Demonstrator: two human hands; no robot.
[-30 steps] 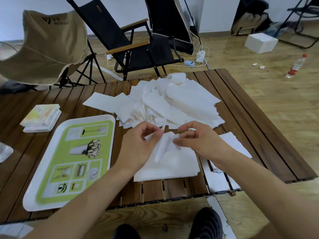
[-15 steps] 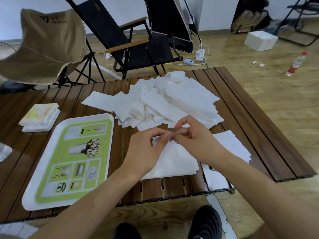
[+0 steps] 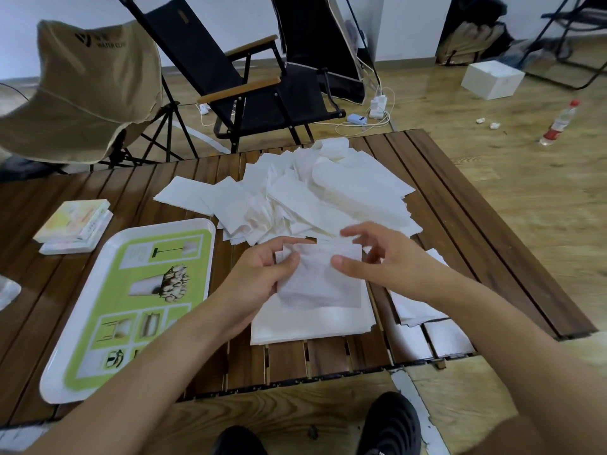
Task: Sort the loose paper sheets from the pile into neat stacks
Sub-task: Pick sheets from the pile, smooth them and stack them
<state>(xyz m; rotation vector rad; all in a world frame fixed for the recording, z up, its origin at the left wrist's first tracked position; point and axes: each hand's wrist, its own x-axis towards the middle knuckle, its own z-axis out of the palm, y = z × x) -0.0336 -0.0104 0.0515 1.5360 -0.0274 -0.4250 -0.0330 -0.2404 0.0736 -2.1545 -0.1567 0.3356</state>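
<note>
— Left grip (image 3: 262,274) pinches one sheet (image 3: 323,280) by its left edge. And the right grip (image 3: 387,261)?
— Fingers spread, thumb on that sheet, over the stack (image 3: 312,323) on the bench (image 3: 289,359); pile (image 3: 315,195) behind.

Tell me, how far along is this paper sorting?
Done: a neat stack lies squared up near the front of the table, with a second stack to its right. In hand: the left hand pinches one sheet above the neat stack, with the right hand thumb on it. Left: the big loose pile behind, so most remains.
</note>
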